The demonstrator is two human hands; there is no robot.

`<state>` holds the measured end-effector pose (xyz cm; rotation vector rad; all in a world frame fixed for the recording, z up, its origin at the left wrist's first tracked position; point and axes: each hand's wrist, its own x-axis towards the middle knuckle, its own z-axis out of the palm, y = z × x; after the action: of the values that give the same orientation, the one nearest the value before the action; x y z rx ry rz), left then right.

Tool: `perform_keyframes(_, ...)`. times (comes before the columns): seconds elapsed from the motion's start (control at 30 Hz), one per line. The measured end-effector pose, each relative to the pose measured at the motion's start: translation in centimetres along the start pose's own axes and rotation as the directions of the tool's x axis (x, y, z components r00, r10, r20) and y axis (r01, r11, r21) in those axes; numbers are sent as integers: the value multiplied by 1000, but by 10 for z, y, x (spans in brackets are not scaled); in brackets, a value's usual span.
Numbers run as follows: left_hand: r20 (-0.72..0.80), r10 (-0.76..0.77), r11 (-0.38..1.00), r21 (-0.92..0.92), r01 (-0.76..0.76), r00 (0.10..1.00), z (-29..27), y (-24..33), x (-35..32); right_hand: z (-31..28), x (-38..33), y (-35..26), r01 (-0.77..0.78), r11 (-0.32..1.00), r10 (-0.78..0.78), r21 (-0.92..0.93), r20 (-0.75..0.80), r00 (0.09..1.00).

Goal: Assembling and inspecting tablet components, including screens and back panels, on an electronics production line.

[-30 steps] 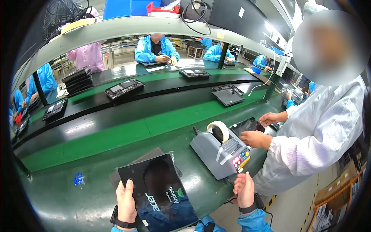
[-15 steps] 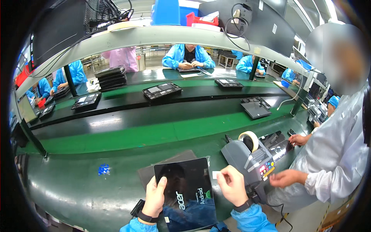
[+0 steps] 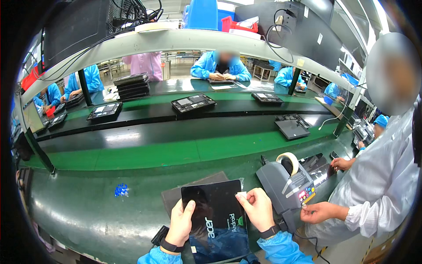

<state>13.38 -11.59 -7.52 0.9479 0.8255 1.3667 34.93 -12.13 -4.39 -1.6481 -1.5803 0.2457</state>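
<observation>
A black tablet (image 3: 211, 198) with a lit start-up screen is tilted up in front of me, a small white sticker (image 3: 193, 249) near its lower left corner. My left hand (image 3: 180, 222) grips it by the left edge, thumb on the front. At the upper right edge, my right hand (image 3: 257, 209) pinches a small white piece of tape or label (image 3: 242, 194) against or just over the tablet's face; whether it touches cannot be made out. Behind the tablet, a dark flat panel (image 3: 173, 196) lies on the green bench.
A grey tape dispenser (image 3: 277, 182) stands to the right, beside a person in a white smock (image 3: 373, 176) whose hand (image 3: 323, 212) is at its front. Small blue bits (image 3: 121, 190) lie at left. Opened tablets (image 3: 193, 103) sit on the conveyor beyond; a shelf beam (image 3: 198, 42) crosses above.
My right hand has moved left with the white piece, from beside the tablet to its upper right edge. The co-worker's near hand has moved closer to the tape dispenser.
</observation>
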Motion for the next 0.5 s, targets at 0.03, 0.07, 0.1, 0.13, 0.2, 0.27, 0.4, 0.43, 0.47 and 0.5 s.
perform_keyframes(0.03, -3, -10, 1000, -10, 10, 1000, 0, 0, 0, 4, -1, 0, -67, 996, 70, 60, -48, 996)
perform_keyframes(0.07, -3, -20, 1000, -19, 20, 1000, 0, 0, -1, 6, -3, 2, -130, 984, 142, 123, -93, 985)
perform_keyframes(0.1, -1, -16, 1000, -19, 16, 1000, 0, 0, -1, 10, -4, 7, -127, 984, 140, 125, -97, 985)
perform_keyframes(0.13, 14, -30, 999, -12, 31, 999, 0, -2, -1, 15, -5, 15, -158, 903, 166, 400, 15, 986)
perform_keyframes(0.2, 31, -43, 999, 1, 43, 999, -1, -3, -2, 19, -7, 19, -201, 742, 156, 640, 126, 980)
perform_keyframes(0.27, 25, -46, 999, 0, 46, 999, -2, -4, -2, 19, -9, 19, -342, 545, 254, 765, 237, 938)
perform_keyframes(0.4, 1, -22, 999, 42, 22, 1000, 0, -8, -3, 24, -13, 23, -390, 315, 281, 865, 307, 909)
perform_keyframes(0.43, -9, -22, 999, 26, 22, 1000, 1, -7, -3, 25, -12, 24, -388, 314, 285, 866, 304, 909)
perform_keyframes(0.47, -22, -20, 1000, 9, 20, 1000, 2, -7, -4, 26, -11, 26, -446, 218, 289, 868, 378, 879)
perform_keyframes(0.5, -20, -22, 1000, 11, 22, 1000, 1, -9, -3, 27, -9, 27, -499, 121, 286, 858, 451, 845)
